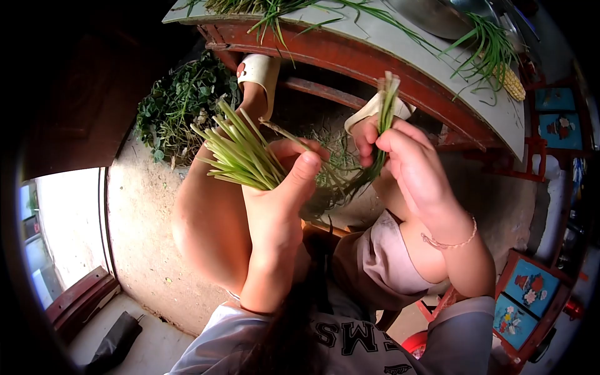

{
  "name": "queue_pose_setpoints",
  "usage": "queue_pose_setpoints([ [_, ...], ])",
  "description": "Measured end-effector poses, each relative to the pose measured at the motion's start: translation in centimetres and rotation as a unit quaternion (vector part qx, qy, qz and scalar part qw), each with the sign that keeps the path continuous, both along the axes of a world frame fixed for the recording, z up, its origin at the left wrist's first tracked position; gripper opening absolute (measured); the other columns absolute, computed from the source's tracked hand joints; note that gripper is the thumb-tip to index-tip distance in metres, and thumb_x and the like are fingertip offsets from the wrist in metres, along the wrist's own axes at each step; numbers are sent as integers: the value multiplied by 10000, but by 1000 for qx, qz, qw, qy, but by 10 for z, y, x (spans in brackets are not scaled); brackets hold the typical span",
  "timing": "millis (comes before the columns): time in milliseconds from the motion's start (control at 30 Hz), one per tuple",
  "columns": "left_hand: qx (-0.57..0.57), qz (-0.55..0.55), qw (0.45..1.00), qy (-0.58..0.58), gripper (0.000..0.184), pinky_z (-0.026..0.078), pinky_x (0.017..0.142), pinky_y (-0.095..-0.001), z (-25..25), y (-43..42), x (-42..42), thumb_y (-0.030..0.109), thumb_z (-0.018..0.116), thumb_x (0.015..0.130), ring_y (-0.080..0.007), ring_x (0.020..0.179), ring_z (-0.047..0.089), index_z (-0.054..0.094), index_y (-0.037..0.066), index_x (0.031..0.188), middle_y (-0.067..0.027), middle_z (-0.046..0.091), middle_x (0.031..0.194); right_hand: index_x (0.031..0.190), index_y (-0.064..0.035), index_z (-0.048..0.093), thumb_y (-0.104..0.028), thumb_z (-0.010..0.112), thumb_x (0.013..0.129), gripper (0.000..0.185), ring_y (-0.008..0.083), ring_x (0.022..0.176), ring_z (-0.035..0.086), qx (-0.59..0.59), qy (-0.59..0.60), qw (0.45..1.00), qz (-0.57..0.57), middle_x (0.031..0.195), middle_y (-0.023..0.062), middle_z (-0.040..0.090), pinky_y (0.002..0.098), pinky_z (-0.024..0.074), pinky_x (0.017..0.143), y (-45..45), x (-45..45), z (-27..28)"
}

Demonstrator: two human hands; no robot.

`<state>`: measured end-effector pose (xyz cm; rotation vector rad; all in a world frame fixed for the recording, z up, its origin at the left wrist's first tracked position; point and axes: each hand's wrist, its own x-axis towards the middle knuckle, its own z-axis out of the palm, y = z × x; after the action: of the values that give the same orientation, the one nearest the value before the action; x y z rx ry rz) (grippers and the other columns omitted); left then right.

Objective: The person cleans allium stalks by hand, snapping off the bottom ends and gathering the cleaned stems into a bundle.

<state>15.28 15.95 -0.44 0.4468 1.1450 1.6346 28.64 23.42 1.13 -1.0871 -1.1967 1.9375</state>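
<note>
My left hand (284, 194) is closed around a thick bunch of garlic chives (240, 147), their pale cut ends fanned out toward the upper left. A thin brownish stalk (282, 130) lies by the thumb and forefinger of that hand. To the right, my right hand (415, 162) grips a smaller bunch of garlic chives (389, 100) upright, with the pale ends on top and darker leaves hanging below the fingers. The two hands are apart, held above my knees.
Ahead stands a table (503, 122) with a red wooden edge, bearing loose chives (484, 47), a metal bowl (431, 15) and a corn cob (512, 84). A leafy green heap (181, 106) lies on the floor at left. Red furniture with blue panels (531, 281) stands at right.
</note>
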Motion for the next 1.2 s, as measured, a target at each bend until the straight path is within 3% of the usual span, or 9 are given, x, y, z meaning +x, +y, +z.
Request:
queue_pose_setpoints([
  [100, 2, -2, 1000, -27, 164, 283, 435, -173, 1, -2, -1, 111, 597, 725, -33, 451, 329, 519, 0, 818, -51, 530, 719, 730, -38, 522, -105, 476, 713, 83, 30, 522, 365, -7, -41, 998, 48, 615, -52, 450, 166, 290, 481, 0, -3, 6],
  [200, 6, -1, 997, -71, 180, 275, 449, -149, 0, -3, -1, 101, 630, 703, -32, 506, 374, 544, 6, 830, -14, 536, 683, 755, -4, 550, -73, 582, 681, 106, 38, 586, 451, 113, -78, 986, 95, 632, -29, 510, 173, 346, 513, -8, -13, 10],
  [233, 6, -4, 997, -83, 193, 275, 452, -149, -1, -4, -1, 104, 639, 697, -34, 509, 377, 545, 5, 833, -5, 527, 670, 754, 3, 534, -62, 579, 703, 94, 39, 593, 456, 73, -43, 991, 101, 664, -8, 513, 158, 352, 537, -11, -17, 15],
  [367, 12, -3, 998, -58, 222, 286, 466, -147, -5, -4, -1, 113, 659, 681, -38, 527, 392, 545, 5, 837, 9, 512, 664, 749, 8, 536, -67, 582, 726, 91, 37, 592, 454, 127, -60, 987, 84, 653, -12, 509, 161, 348, 529, -11, -18, 6],
  [633, -27, -5, 999, 16, 256, 427, 655, -209, -1, -1, 0, 1, 667, 629, -113, 741, 512, 530, -19, 844, -66, 546, 814, 765, 2, 524, -66, 552, 749, 74, 36, 571, 418, 154, -40, 983, 86, 649, -21, 493, 173, 329, 509, -10, -17, 5],
  [800, -41, -10, 999, 23, 245, 409, 575, -180, 0, 0, 0, -13, 666, 621, -82, 653, 505, 534, -16, 827, -39, 547, 740, 773, 13, 538, -65, 526, 763, 79, 46, 665, 466, 88, -44, 995, 25, 703, -5, 531, 181, 381, 596, -8, -15, 13],
  [1033, -63, 14, 996, 69, 158, 399, 553, -165, 4, -2, 0, -2, 660, 637, -70, 601, 500, 558, -23, 756, -29, 551, 685, 799, 24, 545, -80, 538, 768, 109, 50, 679, 476, 41, -28, 997, 63, 719, 10, 542, 190, 394, 613, -10, -18, 15],
  [1100, -35, 29, 998, 49, 165, 405, 562, -170, 2, -3, 1, 7, 662, 640, -78, 611, 509, 561, -26, 767, -35, 557, 693, 789, 30, 547, -70, 562, 752, 108, 59, 672, 486, 135, 0, 985, 108, 715, 19, 552, 194, 400, 617, -10, -17, 8],
  [1200, -32, 25, 997, 60, 179, 411, 564, -173, 2, -4, 0, 10, 667, 638, -80, 626, 516, 564, -30, 780, -42, 563, 703, 796, 19, 557, -54, 595, 717, 114, 58, 645, 492, 130, -60, 984, 105, 677, 6, 550, 197, 406, 604, -7, -14, 11],
])
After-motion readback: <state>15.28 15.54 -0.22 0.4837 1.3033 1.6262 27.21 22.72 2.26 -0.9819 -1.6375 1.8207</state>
